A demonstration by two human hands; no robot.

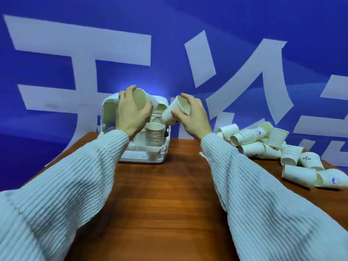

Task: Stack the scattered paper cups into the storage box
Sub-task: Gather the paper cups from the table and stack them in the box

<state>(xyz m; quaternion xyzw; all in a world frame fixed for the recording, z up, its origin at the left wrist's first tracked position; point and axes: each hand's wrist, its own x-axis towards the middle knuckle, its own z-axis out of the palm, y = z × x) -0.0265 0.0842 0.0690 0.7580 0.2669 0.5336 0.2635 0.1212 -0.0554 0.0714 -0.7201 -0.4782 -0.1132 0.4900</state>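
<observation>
Paper cups: I am holding one in each hand over the storage box (pixel 113 117).

My left hand (pixel 130 113) is gripping a cup (pixel 140 98) tipped on its side; my right hand (pixel 192 115) is pinching a tilted cup (pixel 175 110). Two nested stacks (pixel 155 133) are standing inside the white box at the far edge of the wooden table (pixel 160 194). Loose cups (pixel 273 147) are lying heaped at my right.

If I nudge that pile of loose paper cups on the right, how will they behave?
The loose cups lie on their sides on the table, so a nudge would probably roll them in arcs, since they taper. They look like thin paper, likely very light and easy to scatter. A firm squeeze would probably dent them.
</observation>
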